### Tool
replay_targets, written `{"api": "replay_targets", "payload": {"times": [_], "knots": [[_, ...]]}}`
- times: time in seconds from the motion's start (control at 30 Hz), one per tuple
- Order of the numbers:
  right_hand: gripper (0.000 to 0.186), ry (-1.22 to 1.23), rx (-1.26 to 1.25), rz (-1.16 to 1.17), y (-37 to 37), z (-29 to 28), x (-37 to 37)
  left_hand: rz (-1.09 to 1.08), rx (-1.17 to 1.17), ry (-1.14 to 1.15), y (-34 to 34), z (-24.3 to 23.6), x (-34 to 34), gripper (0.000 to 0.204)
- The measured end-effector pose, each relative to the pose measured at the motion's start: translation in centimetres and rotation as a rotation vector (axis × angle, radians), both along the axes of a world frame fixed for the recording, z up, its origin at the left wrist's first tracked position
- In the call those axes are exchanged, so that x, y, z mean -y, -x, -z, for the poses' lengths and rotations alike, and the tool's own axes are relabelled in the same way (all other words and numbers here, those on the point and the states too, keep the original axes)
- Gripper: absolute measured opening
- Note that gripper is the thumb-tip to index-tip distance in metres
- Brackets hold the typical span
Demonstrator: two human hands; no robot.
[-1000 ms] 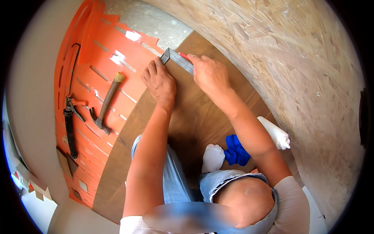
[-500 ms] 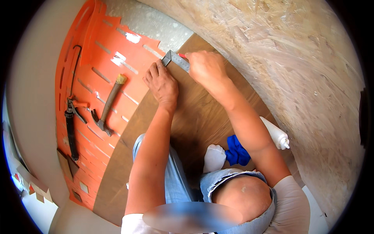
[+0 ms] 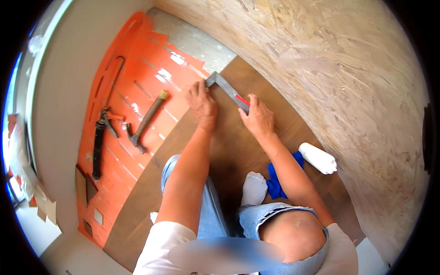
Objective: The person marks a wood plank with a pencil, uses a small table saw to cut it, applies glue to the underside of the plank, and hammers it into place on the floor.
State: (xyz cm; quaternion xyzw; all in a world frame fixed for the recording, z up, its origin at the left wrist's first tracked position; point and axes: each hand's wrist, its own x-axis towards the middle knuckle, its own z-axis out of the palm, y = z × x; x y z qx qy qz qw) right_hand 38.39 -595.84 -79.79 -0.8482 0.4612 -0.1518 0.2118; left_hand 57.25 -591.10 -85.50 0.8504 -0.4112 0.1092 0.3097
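Observation:
A metal try square (image 3: 228,89) lies at the far end of the brown wooden floorboards (image 3: 233,133), its short stock at the boards' left edge and its blade slanting toward me. My left hand (image 3: 202,106) grips the stock with its fingertips, the palm low over the boards. In my right hand (image 3: 260,119) is a slim red pencil (image 3: 241,99), pinched between the fingers and lying along the blade's near end. Those right fingers also touch the blade. The pencil's tip points up toward the square's corner; whether it touches wood cannot be made out.
Left of the boards, orange slotted underlay (image 3: 158,123) carries a claw hammer (image 3: 149,120) and a caulking gun (image 3: 100,137). A white tube (image 3: 317,158) and blue cloth (image 3: 275,181) lie right of my foot. A chipboard wall (image 3: 339,82) rises at the right.
My right hand has slid from near the square's corner down the blade toward me, baring more of the blade and the pencil. The left hand stays at the stock; the whole view has shifted.

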Motion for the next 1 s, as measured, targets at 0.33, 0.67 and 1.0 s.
{"api": "replay_targets", "payload": {"times": [0.33,0.67,1.0], "knots": [[0.03,0.051,-0.059,0.058,10.1,-0.5,-4.7,0.866,-0.27,-0.346,-1.9,-11.4,-3.7,0.028],[0.03,-0.001,-0.189,-0.077,13.9,1.3,-5.5,-0.201,-1.101,-0.225,-5.0,-14.7,-37.8,0.034],[0.019,-0.046,-0.381,-0.117,5.6,-3.7,-3.1,-0.603,-1.389,0.179,9.6,-19.0,-57.0,0.049]]}}
